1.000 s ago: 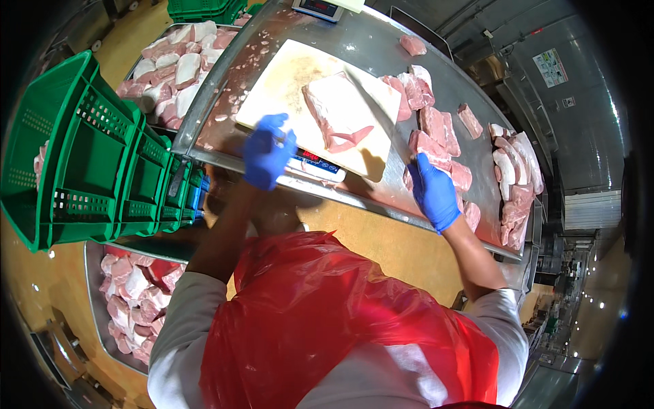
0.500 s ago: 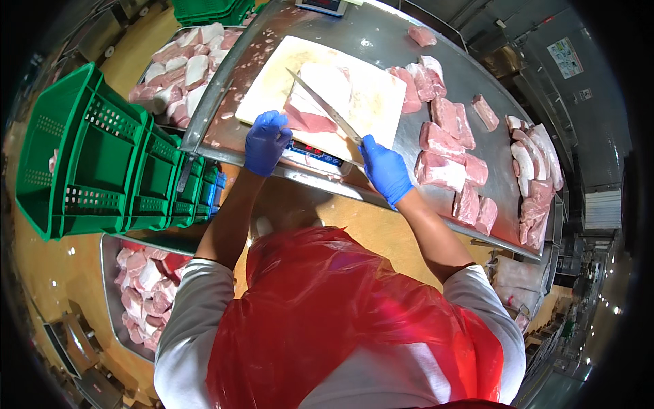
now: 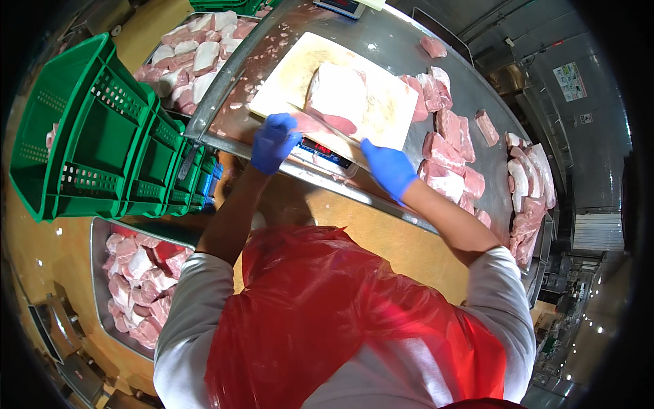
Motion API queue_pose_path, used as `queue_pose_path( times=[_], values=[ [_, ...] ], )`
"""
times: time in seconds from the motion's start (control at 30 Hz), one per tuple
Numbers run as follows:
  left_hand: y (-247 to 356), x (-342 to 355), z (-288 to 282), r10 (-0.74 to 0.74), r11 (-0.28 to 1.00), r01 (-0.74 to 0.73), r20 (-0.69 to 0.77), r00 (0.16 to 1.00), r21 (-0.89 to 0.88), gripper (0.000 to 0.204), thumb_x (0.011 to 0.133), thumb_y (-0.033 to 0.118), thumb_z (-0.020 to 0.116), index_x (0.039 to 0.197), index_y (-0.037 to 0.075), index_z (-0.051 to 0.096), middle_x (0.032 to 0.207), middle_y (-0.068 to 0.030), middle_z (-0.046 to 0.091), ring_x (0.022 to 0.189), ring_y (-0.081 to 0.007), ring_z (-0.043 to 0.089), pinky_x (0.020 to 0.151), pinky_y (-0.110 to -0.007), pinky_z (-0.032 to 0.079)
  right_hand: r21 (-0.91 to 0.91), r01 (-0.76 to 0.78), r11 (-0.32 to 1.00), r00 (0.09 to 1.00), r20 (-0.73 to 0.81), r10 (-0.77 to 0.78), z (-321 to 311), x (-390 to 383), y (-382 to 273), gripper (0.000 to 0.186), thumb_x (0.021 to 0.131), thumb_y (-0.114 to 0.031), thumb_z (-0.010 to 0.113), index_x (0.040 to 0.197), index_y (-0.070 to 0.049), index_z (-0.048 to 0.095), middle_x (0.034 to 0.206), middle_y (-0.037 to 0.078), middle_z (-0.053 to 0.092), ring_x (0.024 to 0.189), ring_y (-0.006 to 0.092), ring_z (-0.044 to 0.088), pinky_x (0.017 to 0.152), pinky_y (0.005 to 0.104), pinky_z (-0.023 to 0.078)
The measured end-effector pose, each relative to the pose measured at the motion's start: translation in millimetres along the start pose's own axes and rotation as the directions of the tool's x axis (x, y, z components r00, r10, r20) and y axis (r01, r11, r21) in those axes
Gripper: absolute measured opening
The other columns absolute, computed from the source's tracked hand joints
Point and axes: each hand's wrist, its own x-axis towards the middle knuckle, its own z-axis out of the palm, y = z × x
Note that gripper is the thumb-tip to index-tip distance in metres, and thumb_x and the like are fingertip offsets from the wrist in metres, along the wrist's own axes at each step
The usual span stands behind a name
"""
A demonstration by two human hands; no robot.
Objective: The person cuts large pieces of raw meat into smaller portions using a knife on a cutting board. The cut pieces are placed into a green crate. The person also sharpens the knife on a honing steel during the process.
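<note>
My right hand (image 3: 388,169), in a blue glove, is wrapped round the handle of a long knife. Its thin blade (image 3: 338,133) runs leftward along the near side of a thick block of pork (image 3: 337,92) with a white fat top. A narrow pink pork slice (image 3: 308,124) lies on my side of the blade. My left hand (image 3: 276,144), also gloved in blue, has its fingers curled in at the slice's left end; the fingertips are partly hidden. Block and slice rest on a white cutting board (image 3: 395,102). A digital scale (image 3: 327,154) shows at the board's near edge.
Several pork pieces (image 3: 446,153) lie right of the board on the metal table (image 3: 501,174), with longer strips (image 3: 531,160) beyond. Green crates (image 3: 88,136) stand at the left. Metal bins of pork sit behind them (image 3: 194,58) and below them (image 3: 139,286).
The blade has come down from across the top of the block to its near side. A slice now lies apart along that side. The whole view has shifted slightly.
</note>
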Motion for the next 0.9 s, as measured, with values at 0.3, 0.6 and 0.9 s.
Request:
queue_pose_path(
  times=[0.3,0.6,0.9],
  values=[
    [84.3,91.1,-309.5,0.705,0.389,0.185,-0.421,0.570,0.902,0.013,0.075,0.001,0.074,0.087,0.000,0.073,0.080,-0.0105,0.072,0.069,-0.0219,0.066,0.069,-0.032,0.053,-0.032,-0.102,0.994,0.981,-0.172,0.095,10.6,-114.8,83.8,0.009,0.093,-0.017,0.059,0.099,-0.012,0.055,0.079,0.016,0.064,0.071,0.0378,0.066,0.059,0.0483,0.051],
    [80.4,123.6,-436.3,0.190,0.271,0.321,-0.377,0.906,0.908,0.021,0.090,0.010,0.066,0.109,0.007,0.076,0.102,-0.0086,0.076,0.089,-0.0181,0.071,0.080,-0.031,0.055,-0.046,-0.023,0.999,0.972,-0.235,0.011,7.9,0.8,46.5,0.019,0.099,-0.032,0.053,0.104,-0.014,0.058,0.085,0.017,0.068,0.073,0.0385,0.067,0.060,0.0495,0.052],
    [134.0,124.3,-72.6,0.361,0.902,-0.364,0.059,0.931,0.233,0.013,0.083,0.003,0.068,0.096,0.005,0.071,0.104,-0.0121,0.070,0.092,-0.0285,0.070,0.081,-0.038,0.056,-0.017,0.203,0.979,0.957,-0.209,-0.202,-13.3,64.1,15.0,0.020,0.094,-0.024,0.055,0.113,-0.016,0.056,0.087,0.014,0.070,0.074,0.0361,0.069,0.062,0.0493,0.054]
  ],
)
